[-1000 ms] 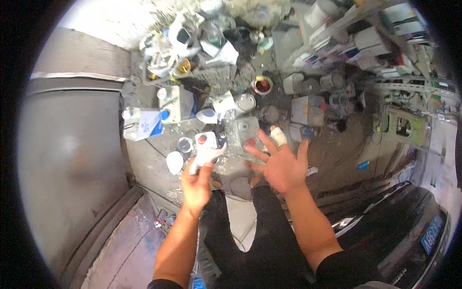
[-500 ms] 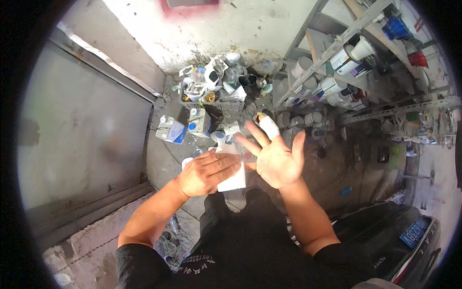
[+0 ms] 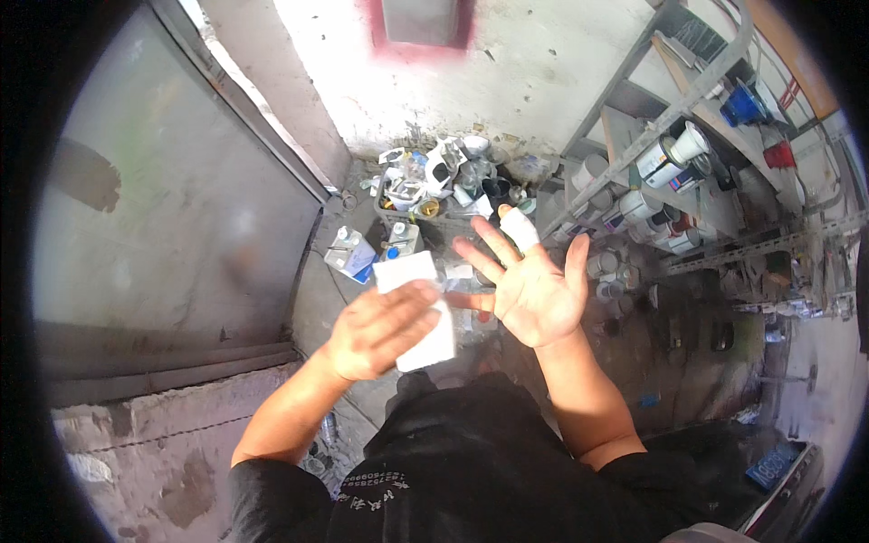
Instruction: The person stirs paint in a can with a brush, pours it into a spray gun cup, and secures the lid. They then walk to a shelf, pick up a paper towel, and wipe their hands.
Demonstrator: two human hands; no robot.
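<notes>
My left hand, slightly blurred, holds a folded white wipe; whether it is paper or cloth I cannot tell. Its fingers lie across the front of the wipe, and the thumb is hidden. Just to the right, my right hand is open, palm up, with the fingers spread and nothing in it. White wrapping covers much of the finger beside the thumb. The little finger of this hand points at the edge of the wipe; whether they touch is unclear.
Beyond my hands stand white jugs on the floor and a crate heaped with used cups and rubbish. Shelves with paint cans rise at the right. A grey door is at the left, a dark vehicle at the lower right.
The view has shifted, showing more of the wall. The wipe now sticks up farther above my left fingers. My right hand stays open and spread.
</notes>
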